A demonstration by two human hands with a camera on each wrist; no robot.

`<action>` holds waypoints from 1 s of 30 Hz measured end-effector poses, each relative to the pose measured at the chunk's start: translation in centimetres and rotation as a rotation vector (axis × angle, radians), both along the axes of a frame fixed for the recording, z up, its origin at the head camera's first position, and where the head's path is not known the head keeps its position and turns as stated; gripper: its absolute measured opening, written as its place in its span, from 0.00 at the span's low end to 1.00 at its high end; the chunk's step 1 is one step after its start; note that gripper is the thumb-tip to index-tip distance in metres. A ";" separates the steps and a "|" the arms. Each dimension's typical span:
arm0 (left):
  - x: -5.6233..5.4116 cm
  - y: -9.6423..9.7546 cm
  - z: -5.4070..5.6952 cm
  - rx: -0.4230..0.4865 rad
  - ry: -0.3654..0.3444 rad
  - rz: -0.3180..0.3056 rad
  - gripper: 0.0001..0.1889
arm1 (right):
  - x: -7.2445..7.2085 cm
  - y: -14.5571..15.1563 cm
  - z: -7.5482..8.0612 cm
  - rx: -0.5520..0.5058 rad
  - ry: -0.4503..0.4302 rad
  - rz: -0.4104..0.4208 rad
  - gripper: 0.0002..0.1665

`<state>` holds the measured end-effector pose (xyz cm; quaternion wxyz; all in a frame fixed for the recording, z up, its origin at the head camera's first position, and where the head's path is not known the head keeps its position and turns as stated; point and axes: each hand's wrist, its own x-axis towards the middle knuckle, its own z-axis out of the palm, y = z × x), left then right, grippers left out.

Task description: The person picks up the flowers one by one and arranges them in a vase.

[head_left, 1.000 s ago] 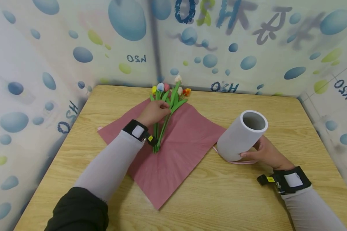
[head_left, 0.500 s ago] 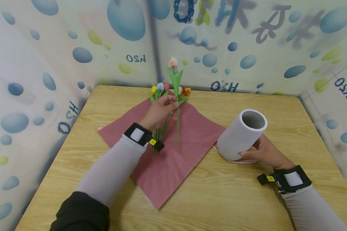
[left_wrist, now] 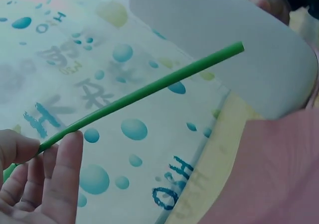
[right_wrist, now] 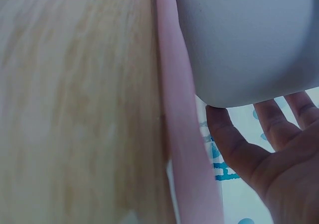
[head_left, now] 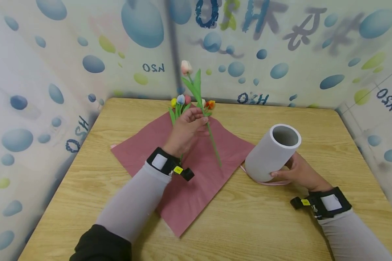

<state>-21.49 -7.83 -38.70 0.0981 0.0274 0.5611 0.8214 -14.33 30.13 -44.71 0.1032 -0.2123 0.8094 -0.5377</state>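
Observation:
My left hand (head_left: 187,133) pinches the green stem of a pale pink tulip (head_left: 186,67) between thumb and fingers. The bloom points up and to the left, and the bare stem end slants down to the right over the pink wrapping sheet (head_left: 196,185). In the left wrist view this stem (left_wrist: 149,90) stretches out past the fingertips toward the vase. My right hand (head_left: 302,174) holds a white cylindrical vase (head_left: 268,159) low on its side, leaning right with its mouth up. The right wrist view has my fingers (right_wrist: 244,149) at the vase's base.
More tulips, with yellow, blue and orange blooms (head_left: 210,104), lie at the sheet's far end, partly behind my left hand. A pink ribbon (head_left: 274,183) runs beneath the vase on the wooden table (head_left: 248,224). A patterned backdrop (head_left: 235,40) stands behind the table.
My left hand has lifted the pink tulip off the bunch and moved slightly right. Its stem has swung from upright to slanting down right. My right hand and the vase stay put.

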 end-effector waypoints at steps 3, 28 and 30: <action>0.2 0.4 0.0 0.062 -0.009 -0.002 0.12 | 0.1 0.0 -0.1 0.001 -0.002 -0.006 0.54; 1.5 5.6 4.9 0.458 0.091 -0.020 0.08 | 0.1 -0.1 0.1 -0.014 -0.003 0.007 0.54; 1.6 6.2 5.3 0.469 0.099 -0.016 0.09 | 0.1 -0.1 0.2 -0.010 -0.005 0.005 0.53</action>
